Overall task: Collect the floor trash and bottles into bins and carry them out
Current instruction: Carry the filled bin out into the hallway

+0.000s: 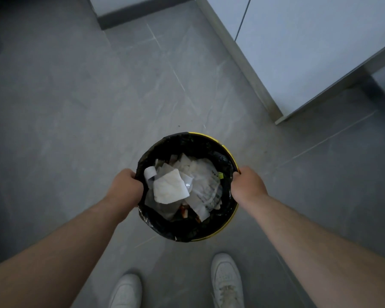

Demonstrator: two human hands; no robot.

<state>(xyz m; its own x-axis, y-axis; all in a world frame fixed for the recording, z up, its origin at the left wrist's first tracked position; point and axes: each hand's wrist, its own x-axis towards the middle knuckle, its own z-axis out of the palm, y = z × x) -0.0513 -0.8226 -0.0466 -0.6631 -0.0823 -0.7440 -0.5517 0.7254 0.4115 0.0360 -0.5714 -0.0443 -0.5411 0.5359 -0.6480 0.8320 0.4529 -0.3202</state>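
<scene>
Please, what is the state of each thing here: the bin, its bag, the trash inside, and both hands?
bin: upright, lidless, held at two sides.
black liner: folded over the rim, wrinkled.
paper trash: crumpled, inside the liner.
left hand: grips the bin's left rim.
right hand: grips the bin's right rim.

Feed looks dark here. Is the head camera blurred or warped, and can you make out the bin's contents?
Head view: dim, flat light, dark corners, no glare; wide-angle bend curves the cabinet edge; slightly soft, yet the paper in the bin and left hand and right hand gripping its rim read clearly.
</scene>
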